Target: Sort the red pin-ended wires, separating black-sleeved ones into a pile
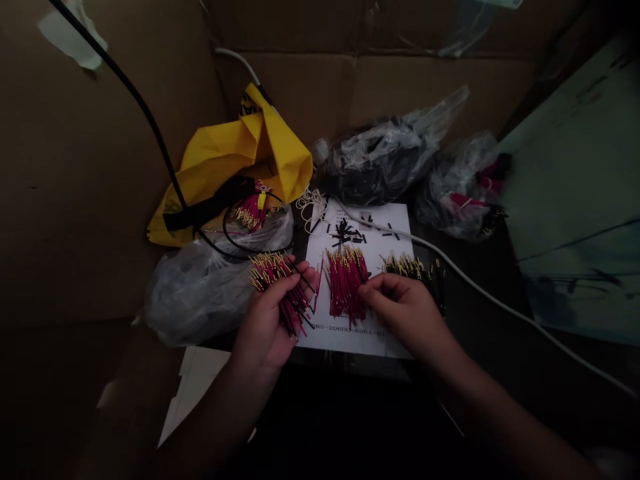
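Note:
My left hand (270,323) is closed around a bundle of short red and black wires (295,307) with gold-coloured tips, fanned out above the palm. On a printed paper sheet (325,337) lies a pile of red wires (345,283), also gold-tipped. My right hand (400,303) pinches at the right edge of that pile; whatever is between its fingertips is too small to make out. Behind this hand, black wires with gold ends (407,267) lie partly hidden. Small black sleeve-like pieces (345,233) are scattered on the upper part of the sheet.
A yellow bag (220,153) with more red wires (253,210) stands back left, above a crumpled clear plastic bag (195,287). Filled plastic bags (380,160) sit at the back. A pale cable (480,290) crosses the dark table; cardboard walls (400,87) surround it.

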Available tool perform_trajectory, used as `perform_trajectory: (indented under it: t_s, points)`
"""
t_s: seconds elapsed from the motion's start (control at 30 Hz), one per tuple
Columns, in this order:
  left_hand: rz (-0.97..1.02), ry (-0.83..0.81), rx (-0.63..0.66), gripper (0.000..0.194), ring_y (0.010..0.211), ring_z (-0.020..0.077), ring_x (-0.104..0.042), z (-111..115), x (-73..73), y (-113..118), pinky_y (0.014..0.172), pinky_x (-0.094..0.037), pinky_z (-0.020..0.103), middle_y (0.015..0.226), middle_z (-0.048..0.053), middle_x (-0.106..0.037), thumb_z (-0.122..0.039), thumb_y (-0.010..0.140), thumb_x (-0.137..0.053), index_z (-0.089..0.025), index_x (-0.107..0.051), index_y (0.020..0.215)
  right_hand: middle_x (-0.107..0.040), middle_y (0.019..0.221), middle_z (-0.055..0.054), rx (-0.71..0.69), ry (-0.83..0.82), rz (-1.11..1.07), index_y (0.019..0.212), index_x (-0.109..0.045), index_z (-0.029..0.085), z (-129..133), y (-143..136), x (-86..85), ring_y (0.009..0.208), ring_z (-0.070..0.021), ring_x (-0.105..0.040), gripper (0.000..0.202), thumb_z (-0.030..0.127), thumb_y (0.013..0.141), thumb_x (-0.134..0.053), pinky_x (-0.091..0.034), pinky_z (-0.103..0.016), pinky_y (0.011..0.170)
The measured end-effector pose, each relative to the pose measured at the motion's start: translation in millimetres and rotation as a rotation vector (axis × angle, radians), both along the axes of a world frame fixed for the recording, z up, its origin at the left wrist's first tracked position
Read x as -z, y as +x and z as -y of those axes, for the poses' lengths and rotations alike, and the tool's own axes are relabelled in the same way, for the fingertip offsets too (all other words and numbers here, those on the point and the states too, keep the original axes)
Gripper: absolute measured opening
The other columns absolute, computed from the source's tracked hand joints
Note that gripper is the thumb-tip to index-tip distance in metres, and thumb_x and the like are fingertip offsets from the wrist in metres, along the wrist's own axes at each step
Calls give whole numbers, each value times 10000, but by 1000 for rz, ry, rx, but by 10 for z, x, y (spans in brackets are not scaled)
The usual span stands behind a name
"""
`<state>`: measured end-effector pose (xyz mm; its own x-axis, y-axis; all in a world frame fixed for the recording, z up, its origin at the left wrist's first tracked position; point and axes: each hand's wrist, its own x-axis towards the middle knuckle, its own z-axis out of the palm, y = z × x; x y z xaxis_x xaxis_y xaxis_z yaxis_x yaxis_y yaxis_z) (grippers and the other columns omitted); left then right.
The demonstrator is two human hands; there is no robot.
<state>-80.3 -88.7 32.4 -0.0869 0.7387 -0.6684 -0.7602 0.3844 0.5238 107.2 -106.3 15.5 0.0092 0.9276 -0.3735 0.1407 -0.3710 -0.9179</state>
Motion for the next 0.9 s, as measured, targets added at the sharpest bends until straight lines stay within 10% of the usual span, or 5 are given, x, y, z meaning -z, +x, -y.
perform_trajectory:
  t_s: [0.4, 0.73, 0.9]
  points:
    - [10, 65, 91, 272, 793, 170, -744, 24, -27, 158, 791, -615, 276, 863, 73, -762, 5, 760, -642, -125, -702, 990, -639, 610, -12, -59, 272, 463, 745, -701, 177, 28, 39, -119, 551, -121, -538, 232, 355, 863, -611, -389, -262, 530]
    - [11, 102, 353, 182, 862, 213, -739, 86, 26, 477, 756, -606, 272, 912, 118, -768, -97, 763, -708, -94, -741, 942, -614, 602, -5, -56, 183, 1195, 729, -675, 215, 288, 826, -66, 524, -159, -529, 270, 432, 870, -597, -277, -280, 485]
    - [11, 116, 422, 199, 875, 192, -737, 113, 5, 705, 780, -586, 246, 949, 114, -771, -111, 764, -713, -107, -747, 959, -668, 696, -24, -22, 349, 1069, 877, -715, 215, 328, 751, -142, 593, -171, -584, 282, 465, 893, -586, -357, -289, 539]
